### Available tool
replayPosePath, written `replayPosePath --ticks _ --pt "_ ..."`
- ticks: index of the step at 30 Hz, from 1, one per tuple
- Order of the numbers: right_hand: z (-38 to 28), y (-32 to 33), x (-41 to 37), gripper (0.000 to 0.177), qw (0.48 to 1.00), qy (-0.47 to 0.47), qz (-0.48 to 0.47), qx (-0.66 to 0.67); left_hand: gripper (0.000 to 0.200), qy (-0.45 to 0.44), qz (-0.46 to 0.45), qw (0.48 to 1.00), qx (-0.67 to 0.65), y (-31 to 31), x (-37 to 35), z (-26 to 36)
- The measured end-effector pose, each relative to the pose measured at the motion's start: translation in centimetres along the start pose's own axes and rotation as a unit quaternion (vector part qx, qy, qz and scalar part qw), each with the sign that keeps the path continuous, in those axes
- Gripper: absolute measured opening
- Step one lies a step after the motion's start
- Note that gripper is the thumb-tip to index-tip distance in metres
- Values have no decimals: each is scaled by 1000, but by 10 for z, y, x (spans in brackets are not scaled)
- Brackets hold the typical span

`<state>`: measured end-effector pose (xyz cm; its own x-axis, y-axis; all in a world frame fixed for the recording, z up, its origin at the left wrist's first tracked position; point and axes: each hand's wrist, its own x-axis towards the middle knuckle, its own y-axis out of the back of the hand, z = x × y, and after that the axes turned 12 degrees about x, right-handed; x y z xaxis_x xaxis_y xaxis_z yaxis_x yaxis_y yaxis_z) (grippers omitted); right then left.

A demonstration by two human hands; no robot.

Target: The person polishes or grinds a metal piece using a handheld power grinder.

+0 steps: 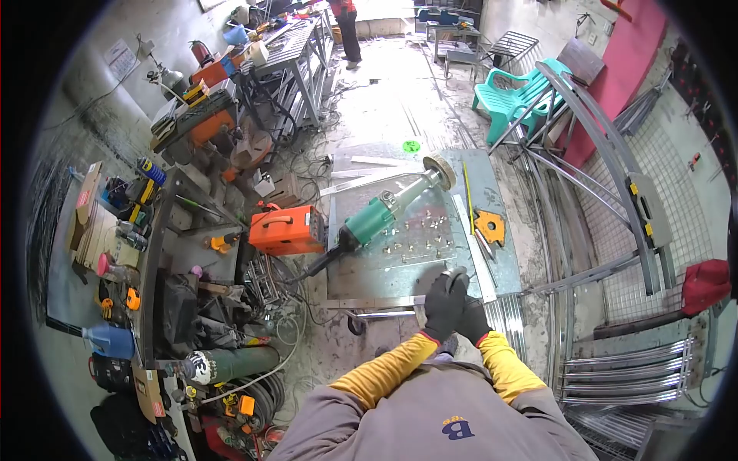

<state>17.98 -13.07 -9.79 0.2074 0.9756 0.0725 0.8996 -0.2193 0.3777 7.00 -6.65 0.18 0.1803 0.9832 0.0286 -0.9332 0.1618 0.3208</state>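
Note:
Both hands wear dark gloves and meet at the near edge of the metal-topped table (354, 275). My left hand (444, 306) is closed around a small shiny metal piece (455, 272) at its fingertips. My right hand (472, 321) lies against it, partly behind it, its fingers hidden. Beyond them a green angle grinder (378, 217) with a round disc rests on the table. Small metal pieces (419, 234) lie scattered beside it. To the right are a flat metal strip (475, 253), a yellow rod (468, 192) and an orange magnetic square (490, 227).
An orange machine (287, 229) stands left of the table. Cluttered shelving (165, 253) and a green cylinder (242, 364) are further left. Curved metal tubing (615, 165) and a turquoise chair (519, 96) stand right. A person (347, 31) stands at the far end.

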Motion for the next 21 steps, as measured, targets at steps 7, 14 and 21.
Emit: replayPosePath --ticks 7,14,21 --pt "-24 7 3 30 999 -33 -27 7 30 -14 -188 981 51 3 40 -38" --pt "-26 1 3 24 992 -87 1 95 31 46 -383 920 -64 32 67 -22" --pt "0 0 1 26 1000 14 -5 9 32 -19 63 998 -5 -15 -1 -20"
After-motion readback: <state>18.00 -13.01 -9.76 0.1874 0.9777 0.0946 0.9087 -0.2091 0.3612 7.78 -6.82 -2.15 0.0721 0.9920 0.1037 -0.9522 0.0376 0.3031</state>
